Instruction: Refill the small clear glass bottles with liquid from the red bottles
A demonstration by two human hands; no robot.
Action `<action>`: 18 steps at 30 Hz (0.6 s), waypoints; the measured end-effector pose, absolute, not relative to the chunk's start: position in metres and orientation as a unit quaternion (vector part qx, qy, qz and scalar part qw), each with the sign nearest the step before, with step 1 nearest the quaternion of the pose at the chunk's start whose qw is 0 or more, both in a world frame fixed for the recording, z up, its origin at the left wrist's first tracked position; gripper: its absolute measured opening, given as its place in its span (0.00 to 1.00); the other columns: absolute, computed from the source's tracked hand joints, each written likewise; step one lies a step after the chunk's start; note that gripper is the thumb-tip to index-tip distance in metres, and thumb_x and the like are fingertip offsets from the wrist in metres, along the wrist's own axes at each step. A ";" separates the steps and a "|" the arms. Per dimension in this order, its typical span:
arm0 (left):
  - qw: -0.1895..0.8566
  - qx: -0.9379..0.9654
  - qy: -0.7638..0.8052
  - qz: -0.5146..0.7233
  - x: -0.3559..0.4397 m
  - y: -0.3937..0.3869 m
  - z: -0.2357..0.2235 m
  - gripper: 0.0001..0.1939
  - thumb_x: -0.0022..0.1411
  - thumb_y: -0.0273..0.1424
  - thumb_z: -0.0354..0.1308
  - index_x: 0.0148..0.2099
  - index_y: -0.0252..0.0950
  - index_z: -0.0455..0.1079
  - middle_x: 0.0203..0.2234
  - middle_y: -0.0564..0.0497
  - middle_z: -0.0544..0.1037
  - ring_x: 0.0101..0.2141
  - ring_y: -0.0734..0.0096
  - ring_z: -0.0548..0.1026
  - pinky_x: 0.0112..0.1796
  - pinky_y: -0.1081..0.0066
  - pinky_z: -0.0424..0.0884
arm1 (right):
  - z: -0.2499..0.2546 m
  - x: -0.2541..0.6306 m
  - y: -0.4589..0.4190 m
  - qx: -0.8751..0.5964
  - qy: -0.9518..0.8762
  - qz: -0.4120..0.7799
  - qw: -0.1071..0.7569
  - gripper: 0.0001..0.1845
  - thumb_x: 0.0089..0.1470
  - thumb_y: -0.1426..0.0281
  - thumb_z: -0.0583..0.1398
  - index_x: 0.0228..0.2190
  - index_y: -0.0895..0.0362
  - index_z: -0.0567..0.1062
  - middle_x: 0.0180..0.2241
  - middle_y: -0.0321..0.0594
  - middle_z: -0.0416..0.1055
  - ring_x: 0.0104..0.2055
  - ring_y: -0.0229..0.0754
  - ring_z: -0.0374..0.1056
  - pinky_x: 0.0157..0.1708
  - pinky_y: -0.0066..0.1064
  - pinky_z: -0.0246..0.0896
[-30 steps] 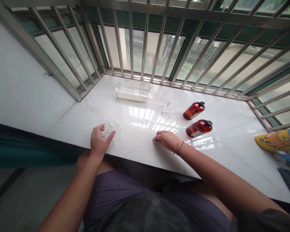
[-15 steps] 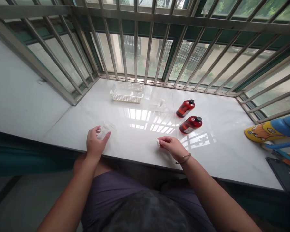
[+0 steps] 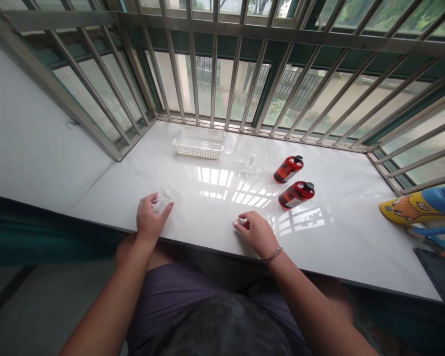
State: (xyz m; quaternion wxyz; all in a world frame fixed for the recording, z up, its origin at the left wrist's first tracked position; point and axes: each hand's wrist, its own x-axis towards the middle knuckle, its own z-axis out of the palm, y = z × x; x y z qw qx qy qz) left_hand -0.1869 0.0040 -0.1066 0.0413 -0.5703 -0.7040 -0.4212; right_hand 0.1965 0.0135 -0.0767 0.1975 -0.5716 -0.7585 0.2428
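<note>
Soft daylight comes in through the barred window [image 3: 222, 84] and leaves the scene bright but slightly flat. On the glossy white counter [image 3: 337, 252] just in front of the window, the bars and panes show as pale streaks of glare, with no hard shadows there. The left hand [image 3: 148, 222] and right hand [image 3: 255, 235], further from the window, are evenly lit, with only faint shading beneath them. Wide-angle distortion makes the bars lean outward toward both sides of the window. Farthest from it, the hair [image 3: 222, 329] along the bottom edge sits dark and soft
</note>
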 end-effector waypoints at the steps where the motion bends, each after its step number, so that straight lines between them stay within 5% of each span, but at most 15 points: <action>1: 0.041 -0.571 -0.704 -0.421 -0.187 0.004 -0.107 0.31 0.63 0.50 0.68 0.60 0.36 0.70 0.44 0.44 0.75 0.44 0.56 0.77 0.46 0.59 0.75 | -0.078 0.196 0.013 -0.565 -0.771 0.230 0.185 0.06 0.63 0.67 0.64 0.41 0.55 0.80 0.40 0.42 0.78 0.35 0.42 0.75 0.40 0.34 0.69; 11: 0.037 -0.572 -0.702 -0.422 -0.186 0.004 -0.106 0.31 0.63 0.49 0.68 0.60 0.36 0.69 0.44 0.44 0.75 0.44 0.56 0.77 0.46 0.59 0.75 | -0.085 0.171 0.030 -0.563 -0.789 0.192 0.154 0.17 0.69 0.67 0.59 0.29 0.54 0.82 0.32 0.42 0.77 0.35 0.43 0.74 0.38 0.32 0.64; 18: 0.036 -0.576 -0.700 -0.422 -0.185 0.004 -0.107 0.31 0.63 0.49 0.68 0.60 0.36 0.69 0.46 0.43 0.76 0.44 0.55 0.77 0.46 0.58 0.75 | -0.081 0.147 0.062 -0.557 -0.798 0.184 0.136 0.15 0.67 0.69 0.60 0.29 0.55 0.83 0.33 0.41 0.77 0.35 0.42 0.72 0.37 0.31 0.61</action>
